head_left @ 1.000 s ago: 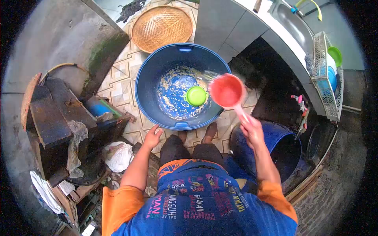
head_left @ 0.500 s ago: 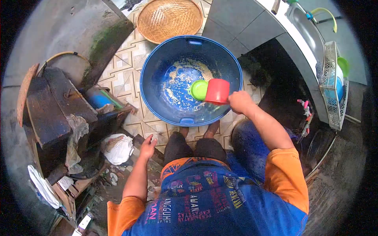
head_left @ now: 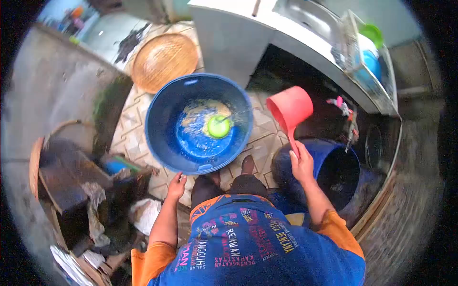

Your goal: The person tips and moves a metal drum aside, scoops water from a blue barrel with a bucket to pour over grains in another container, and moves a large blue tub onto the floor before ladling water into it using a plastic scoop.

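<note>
My right hand (head_left: pixel 303 164) is wrapped round the handle of a red water dipper (head_left: pixel 292 108), held up to the right of a large blue tub (head_left: pixel 160 128). The dipper's mouth tilts toward the tub. Inside the tub lie pale grains (head_left: pixel 200 112), and a small bright green bowl (head_left: pixel 219 127) sits over them, with some water splashing beside it. My left hand (head_left: pixel 176 186) holds nothing; its fingers reach close to the tub's near left rim, and I cannot tell if they touch. Below my right forearm, a blue barrel (head_left: pixel 288 169) shows its dark opening.
Behind the tub, a round woven tray (head_left: pixel 164 62) lies on the patterned tile floor (head_left: pixel 125 121). A white counter (head_left: pixel 286 40) with a metal sink (head_left: pixel 310 16) and a dish rack (head_left: pixel 360 62) stands at right. Dark wooden boxes (head_left: pixel 71 167) and a white bag (head_left: pixel 145 214) are at left.
My right hand has swung the dipper out of the tub to the right, above the barrel side. The green bowl now shows fully, with splashing water. The view has shifted, and my left hand is nearer the rim.
</note>
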Demonstrator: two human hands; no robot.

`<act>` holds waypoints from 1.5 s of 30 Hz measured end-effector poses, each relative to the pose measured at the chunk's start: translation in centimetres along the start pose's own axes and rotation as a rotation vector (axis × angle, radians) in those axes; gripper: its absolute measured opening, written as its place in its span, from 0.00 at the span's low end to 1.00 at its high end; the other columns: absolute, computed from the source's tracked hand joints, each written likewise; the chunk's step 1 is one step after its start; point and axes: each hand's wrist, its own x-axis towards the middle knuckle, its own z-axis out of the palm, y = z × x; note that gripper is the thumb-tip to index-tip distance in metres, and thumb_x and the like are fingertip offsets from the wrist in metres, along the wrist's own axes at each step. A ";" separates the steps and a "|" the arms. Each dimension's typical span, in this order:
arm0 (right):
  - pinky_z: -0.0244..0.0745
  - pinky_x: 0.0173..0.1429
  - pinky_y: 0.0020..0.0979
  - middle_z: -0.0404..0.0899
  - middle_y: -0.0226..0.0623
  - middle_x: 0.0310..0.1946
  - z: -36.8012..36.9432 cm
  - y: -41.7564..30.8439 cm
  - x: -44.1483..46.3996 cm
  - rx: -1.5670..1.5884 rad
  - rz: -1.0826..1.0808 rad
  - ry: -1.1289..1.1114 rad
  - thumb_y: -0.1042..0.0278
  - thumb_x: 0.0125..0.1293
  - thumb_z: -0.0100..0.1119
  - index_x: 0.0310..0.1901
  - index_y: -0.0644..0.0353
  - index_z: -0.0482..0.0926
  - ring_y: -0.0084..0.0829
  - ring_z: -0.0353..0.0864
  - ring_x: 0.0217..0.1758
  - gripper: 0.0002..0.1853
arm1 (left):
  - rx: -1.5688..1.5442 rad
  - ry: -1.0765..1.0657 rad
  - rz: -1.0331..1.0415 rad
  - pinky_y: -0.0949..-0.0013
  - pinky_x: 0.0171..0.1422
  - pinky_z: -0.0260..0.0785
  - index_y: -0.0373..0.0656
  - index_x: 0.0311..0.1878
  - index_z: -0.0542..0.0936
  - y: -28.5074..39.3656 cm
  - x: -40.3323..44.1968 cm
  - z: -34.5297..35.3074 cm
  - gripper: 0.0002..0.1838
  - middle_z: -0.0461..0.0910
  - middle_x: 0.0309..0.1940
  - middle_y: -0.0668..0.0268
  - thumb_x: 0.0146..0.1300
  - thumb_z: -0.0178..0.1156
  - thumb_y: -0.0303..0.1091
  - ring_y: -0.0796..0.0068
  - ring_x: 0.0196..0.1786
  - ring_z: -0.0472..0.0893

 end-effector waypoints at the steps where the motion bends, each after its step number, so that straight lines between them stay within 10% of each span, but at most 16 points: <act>1: 0.73 0.48 0.39 0.76 0.48 0.42 -1.4 0.7 -2.1 0.116 0.090 0.093 0.70 0.59 0.53 0.52 0.59 0.70 0.47 0.78 0.44 0.18 | 0.033 -0.041 0.035 0.65 0.65 0.58 0.37 0.63 0.65 0.6 0.4 0.4 0.28 0.68 0.59 0.50 0.63 0.54 0.42 0.60 0.62 0.68; 9: 0.71 0.40 0.35 0.75 0.43 0.31 -4.7 15.6 -16.6 0.207 0.861 0.606 0.62 0.62 0.52 0.48 0.56 0.70 0.38 0.77 0.33 0.14 | -0.037 -0.135 -0.030 0.68 0.63 0.59 0.32 0.63 0.63 5.6 4.1 5.7 0.28 0.68 0.59 0.51 0.63 0.55 0.36 0.64 0.60 0.69; 13: 0.70 0.43 0.51 0.77 0.55 0.36 -4.5 23.5 -20.5 -0.159 1.062 0.326 0.60 0.61 0.49 0.44 0.56 0.71 0.57 0.76 0.41 0.13 | 0.155 -0.152 0.016 0.68 0.62 0.61 0.33 0.62 0.64 9.2 2.8 6.9 0.27 0.70 0.57 0.51 0.63 0.55 0.37 0.63 0.59 0.70; 20: 0.69 0.59 0.43 0.74 0.52 0.51 0.8 35.9 -21.2 -0.334 1.272 -0.512 0.64 0.58 0.50 0.48 0.59 0.75 0.47 0.72 0.56 0.17 | 0.215 -0.127 0.052 0.67 0.63 0.61 0.33 0.63 0.63 10.4 1.1 7.4 0.28 0.69 0.59 0.50 0.64 0.55 0.38 0.62 0.61 0.69; 23: 0.65 0.62 0.43 0.72 0.52 0.52 13.1 47.6 -28.0 -0.392 0.762 -0.401 0.67 0.58 0.49 0.51 0.60 0.74 0.39 0.67 0.63 0.18 | 0.237 -0.138 0.038 0.66 0.64 0.60 0.34 0.63 0.64 11.2 -0.9 7.8 0.28 0.68 0.59 0.49 0.64 0.54 0.40 0.61 0.61 0.69; 25: 0.67 0.49 0.39 0.73 0.45 0.43 13.0 48.4 -26.5 0.044 1.008 -0.338 0.64 0.59 0.50 0.47 0.59 0.75 0.34 0.69 0.48 0.15 | 0.424 -0.142 0.063 0.66 0.65 0.59 0.34 0.62 0.64 9.8 -0.4 7.4 0.29 0.69 0.58 0.48 0.64 0.54 0.43 0.60 0.61 0.70; 27: 0.71 0.22 0.30 0.76 0.31 0.25 11.6 47.7 -23.1 0.960 1.427 -0.154 0.58 0.62 0.53 0.41 0.55 0.76 0.24 0.73 0.19 0.12 | 0.367 -0.128 0.082 0.66 0.65 0.59 0.34 0.61 0.65 8.5 -0.2 8.1 0.29 0.70 0.58 0.48 0.63 0.53 0.45 0.60 0.61 0.70; 28: 0.44 0.10 0.19 0.64 0.19 0.13 3.2 37.8 -17.7 1.019 1.545 0.141 0.60 0.62 0.57 0.24 0.45 0.70 0.15 0.57 0.09 0.10 | 0.350 -0.129 0.045 0.66 0.64 0.59 0.34 0.61 0.65 7.9 -0.2 8.2 0.29 0.70 0.57 0.49 0.63 0.53 0.44 0.60 0.61 0.70; 37: 0.55 0.11 0.15 0.69 0.19 0.17 -10.1 26.7 -24.2 1.342 1.252 0.397 0.63 0.66 0.51 0.57 0.51 0.70 0.11 0.59 0.10 0.18 | 0.251 -0.137 -0.064 0.66 0.63 0.60 0.34 0.62 0.64 8.6 -0.9 8.5 0.29 0.69 0.58 0.48 0.63 0.54 0.42 0.61 0.61 0.70; 45: 0.50 0.13 0.13 0.71 0.24 0.19 -19.7 12.6 -20.2 0.897 0.985 0.028 0.68 0.61 0.56 0.53 0.62 0.73 0.10 0.58 0.11 0.18 | 0.024 -0.111 -0.025 0.66 0.64 0.60 0.33 0.61 0.66 2.5 1.2 6.7 0.30 0.70 0.57 0.49 0.61 0.56 0.43 0.59 0.60 0.70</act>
